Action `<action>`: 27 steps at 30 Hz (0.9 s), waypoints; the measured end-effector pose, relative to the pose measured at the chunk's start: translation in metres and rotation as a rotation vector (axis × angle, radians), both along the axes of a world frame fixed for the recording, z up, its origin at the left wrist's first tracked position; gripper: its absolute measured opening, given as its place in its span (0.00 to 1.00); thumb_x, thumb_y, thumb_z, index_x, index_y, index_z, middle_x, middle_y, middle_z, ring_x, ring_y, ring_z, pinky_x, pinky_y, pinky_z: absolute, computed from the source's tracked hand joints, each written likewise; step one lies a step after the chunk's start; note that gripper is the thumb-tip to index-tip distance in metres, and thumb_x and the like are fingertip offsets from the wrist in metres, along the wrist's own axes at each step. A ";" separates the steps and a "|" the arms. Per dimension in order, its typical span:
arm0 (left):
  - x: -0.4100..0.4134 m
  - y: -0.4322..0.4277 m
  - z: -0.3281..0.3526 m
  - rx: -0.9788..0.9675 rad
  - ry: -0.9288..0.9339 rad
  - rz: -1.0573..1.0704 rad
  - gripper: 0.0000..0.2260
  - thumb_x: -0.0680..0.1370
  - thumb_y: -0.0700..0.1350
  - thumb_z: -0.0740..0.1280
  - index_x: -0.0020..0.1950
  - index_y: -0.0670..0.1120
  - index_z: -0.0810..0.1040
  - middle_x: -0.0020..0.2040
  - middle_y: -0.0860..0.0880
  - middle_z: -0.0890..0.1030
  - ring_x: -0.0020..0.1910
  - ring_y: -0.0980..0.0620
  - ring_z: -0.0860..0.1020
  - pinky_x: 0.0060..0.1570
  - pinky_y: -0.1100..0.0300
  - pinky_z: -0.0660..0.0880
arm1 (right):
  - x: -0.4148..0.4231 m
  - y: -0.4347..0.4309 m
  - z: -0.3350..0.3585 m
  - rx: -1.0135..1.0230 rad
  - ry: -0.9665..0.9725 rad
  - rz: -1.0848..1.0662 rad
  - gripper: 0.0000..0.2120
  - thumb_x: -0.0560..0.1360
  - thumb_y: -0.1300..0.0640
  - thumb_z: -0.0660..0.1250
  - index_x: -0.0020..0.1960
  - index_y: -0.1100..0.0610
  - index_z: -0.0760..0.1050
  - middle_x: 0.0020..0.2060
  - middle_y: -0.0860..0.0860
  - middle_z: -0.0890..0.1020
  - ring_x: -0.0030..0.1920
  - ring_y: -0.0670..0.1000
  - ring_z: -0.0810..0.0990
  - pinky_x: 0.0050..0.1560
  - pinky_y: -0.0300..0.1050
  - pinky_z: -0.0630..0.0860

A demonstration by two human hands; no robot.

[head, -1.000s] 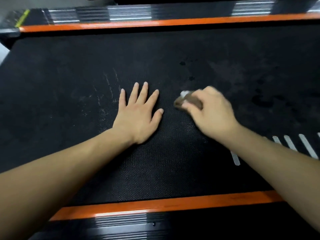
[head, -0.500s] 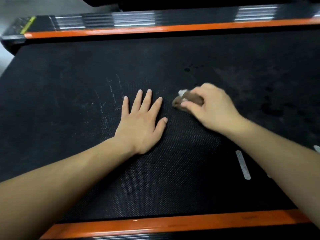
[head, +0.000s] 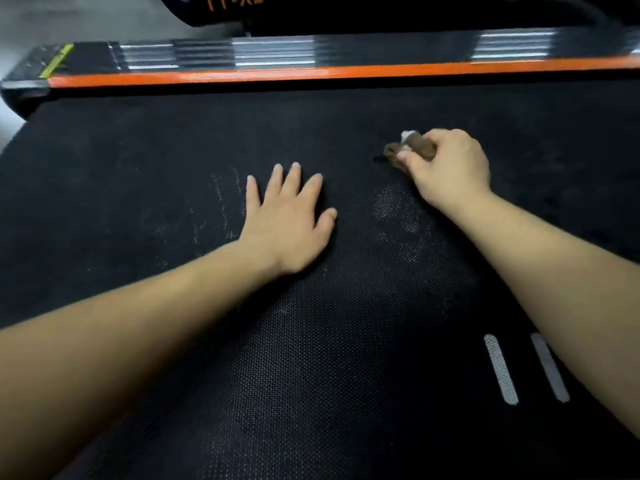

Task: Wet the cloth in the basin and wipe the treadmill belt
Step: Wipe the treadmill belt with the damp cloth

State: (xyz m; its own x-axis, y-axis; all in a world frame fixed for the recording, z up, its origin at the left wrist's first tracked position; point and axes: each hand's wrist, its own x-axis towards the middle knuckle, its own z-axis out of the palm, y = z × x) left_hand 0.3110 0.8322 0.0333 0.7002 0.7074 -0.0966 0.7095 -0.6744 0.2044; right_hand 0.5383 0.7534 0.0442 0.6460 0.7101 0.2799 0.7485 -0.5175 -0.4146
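Note:
The black textured treadmill belt (head: 311,358) fills most of the view. My right hand (head: 450,168) grips a bunched brown cloth (head: 412,148) with a white patch and presses it onto the belt at the upper right of centre. My left hand (head: 287,220) lies flat on the belt with fingers spread, to the left of the cloth and apart from it. Faint whitish scuff marks (head: 221,206) show on the belt just left of my left hand. No basin is in view.
An orange strip (head: 311,75) and a ribbed black-and-silver side rail (head: 277,51) run along the belt's far edge. Two grey stripes (head: 502,368) mark the belt at the lower right. A black housing with orange lettering (head: 235,5) rises behind the rail.
My right hand has slid the cloth away from me and to the right across the belt. The view has tilted up, so the near orange strip has dropped out of sight. My left hand stays flat.

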 end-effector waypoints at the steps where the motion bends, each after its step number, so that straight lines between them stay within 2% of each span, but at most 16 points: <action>1: 0.006 0.009 0.000 -0.007 -0.005 0.028 0.29 0.82 0.61 0.50 0.81 0.53 0.53 0.83 0.45 0.48 0.81 0.44 0.43 0.76 0.36 0.38 | -0.001 0.006 -0.003 0.023 -0.003 -0.037 0.18 0.73 0.38 0.66 0.50 0.52 0.80 0.47 0.55 0.80 0.50 0.60 0.80 0.46 0.49 0.73; 2: 0.011 0.016 -0.001 -0.011 -0.009 0.056 0.29 0.82 0.61 0.50 0.81 0.53 0.54 0.83 0.46 0.48 0.81 0.44 0.42 0.76 0.36 0.38 | -0.009 0.007 -0.006 0.028 -0.006 -0.011 0.18 0.73 0.39 0.66 0.50 0.52 0.80 0.46 0.55 0.80 0.49 0.59 0.80 0.45 0.48 0.73; 6: 0.013 0.017 -0.010 0.050 0.011 0.071 0.29 0.82 0.62 0.46 0.82 0.55 0.51 0.83 0.46 0.46 0.81 0.44 0.40 0.76 0.36 0.37 | -0.042 -0.009 -0.005 -0.043 0.056 0.321 0.14 0.74 0.40 0.67 0.49 0.49 0.80 0.42 0.50 0.77 0.44 0.52 0.75 0.45 0.47 0.72; 8: 0.013 0.017 -0.011 0.055 0.013 0.070 0.29 0.82 0.63 0.45 0.82 0.55 0.50 0.83 0.46 0.45 0.81 0.44 0.39 0.76 0.36 0.37 | -0.021 0.003 0.000 -0.054 -0.001 0.291 0.15 0.73 0.39 0.68 0.49 0.50 0.81 0.42 0.52 0.79 0.44 0.55 0.78 0.44 0.47 0.73; 12: 0.013 0.016 -0.012 0.070 0.017 0.065 0.29 0.82 0.63 0.44 0.82 0.55 0.49 0.83 0.46 0.45 0.81 0.44 0.39 0.75 0.36 0.37 | 0.020 0.035 0.001 0.015 0.022 -0.047 0.19 0.73 0.38 0.66 0.50 0.53 0.80 0.47 0.54 0.83 0.50 0.59 0.81 0.47 0.49 0.75; 14: 0.013 0.015 -0.013 0.080 0.021 0.060 0.29 0.82 0.63 0.43 0.82 0.55 0.48 0.83 0.46 0.44 0.81 0.44 0.39 0.75 0.35 0.37 | 0.001 0.036 -0.004 0.013 0.003 0.012 0.19 0.73 0.38 0.65 0.49 0.53 0.80 0.46 0.55 0.82 0.48 0.59 0.80 0.46 0.49 0.74; 18: 0.014 0.015 -0.013 0.088 0.032 0.063 0.30 0.82 0.63 0.43 0.82 0.55 0.47 0.83 0.46 0.44 0.81 0.43 0.39 0.75 0.35 0.37 | -0.031 0.020 -0.003 -0.071 0.082 0.340 0.14 0.73 0.39 0.68 0.49 0.49 0.81 0.42 0.50 0.78 0.44 0.53 0.77 0.46 0.48 0.74; 20: 0.015 0.016 -0.013 0.089 0.039 0.059 0.30 0.82 0.63 0.43 0.82 0.55 0.47 0.83 0.46 0.44 0.81 0.43 0.38 0.75 0.35 0.37 | -0.012 0.031 0.000 -0.066 0.019 0.308 0.15 0.72 0.39 0.69 0.49 0.50 0.81 0.43 0.51 0.79 0.46 0.54 0.78 0.46 0.48 0.74; 24: 0.015 0.016 -0.013 0.087 0.045 0.056 0.29 0.81 0.63 0.42 0.82 0.57 0.46 0.83 0.46 0.43 0.81 0.43 0.38 0.75 0.35 0.37 | 0.032 0.060 0.000 0.016 0.013 -0.038 0.18 0.73 0.38 0.67 0.50 0.52 0.80 0.48 0.54 0.82 0.51 0.59 0.80 0.46 0.48 0.73; 25: 0.015 0.016 -0.014 0.089 0.047 0.054 0.29 0.81 0.64 0.41 0.82 0.57 0.45 0.83 0.46 0.43 0.81 0.43 0.38 0.75 0.35 0.37 | 0.030 0.063 -0.002 0.023 0.008 -0.047 0.18 0.73 0.38 0.67 0.51 0.52 0.80 0.48 0.54 0.82 0.51 0.59 0.80 0.46 0.48 0.73; 27: 0.016 0.016 -0.014 0.086 0.047 0.055 0.29 0.81 0.64 0.41 0.82 0.59 0.45 0.83 0.46 0.43 0.81 0.43 0.38 0.75 0.34 0.37 | 0.013 0.061 -0.004 -0.001 0.023 0.088 0.17 0.73 0.38 0.67 0.50 0.51 0.80 0.45 0.53 0.83 0.48 0.58 0.80 0.46 0.48 0.75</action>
State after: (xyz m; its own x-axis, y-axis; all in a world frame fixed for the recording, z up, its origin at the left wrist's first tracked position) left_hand 0.3268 0.8486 0.0191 0.6563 0.7516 -0.0660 0.7534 -0.6478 0.1132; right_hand 0.5510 0.8141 0.0398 0.5877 0.7644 0.2650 0.7811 -0.4508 -0.4320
